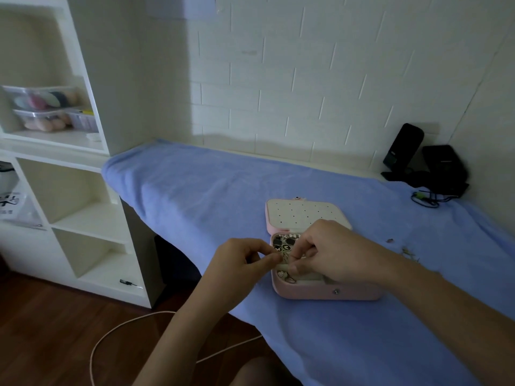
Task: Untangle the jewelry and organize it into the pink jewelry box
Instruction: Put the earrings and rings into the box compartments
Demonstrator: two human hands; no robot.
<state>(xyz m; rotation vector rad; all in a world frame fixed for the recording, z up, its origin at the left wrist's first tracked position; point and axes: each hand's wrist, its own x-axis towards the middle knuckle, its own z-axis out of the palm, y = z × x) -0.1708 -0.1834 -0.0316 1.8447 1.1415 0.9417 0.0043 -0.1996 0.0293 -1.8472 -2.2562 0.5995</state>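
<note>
Pink jewelry box (pixel 315 292) sits open on the blue towel (pixel 211 207) that covers the table, its lid (pixel 302 215) laid flat behind, cream panel dotted with small holes. Both hands are right over the tray. The left hand (pixel 245 259) has its fingers curled, thumb and forefinger pinching a thin piece of chain (pixel 286 256); the right hand (pixel 327 253) pinches in from the other side, fingertips nearly meeting the left's. The piece is too small to make out further. Under them, dark earrings (pixel 284 243) fill the back left compartment and a few sparkly pieces (pixel 282 274) lie at the front left. The right hand and wrist cover the rest of the tray, so its right side is hidden.

Off to the right, more loose jewelry (pixel 408 252) lies on the towel, well apart from the box. Far corner: a black phone (pixel 403 149) propped upright, a black block (pixel 443 165) beside it, cables (pixel 426 200) trailing. On the left, white shelving (pixel 83 196) with plastic tubs (pixel 47 107) and a screwdriver (pixel 130 283) on the lowest shelf. A white cord (pixel 111 337) loops across the wooden floor (pixel 41 330).
</note>
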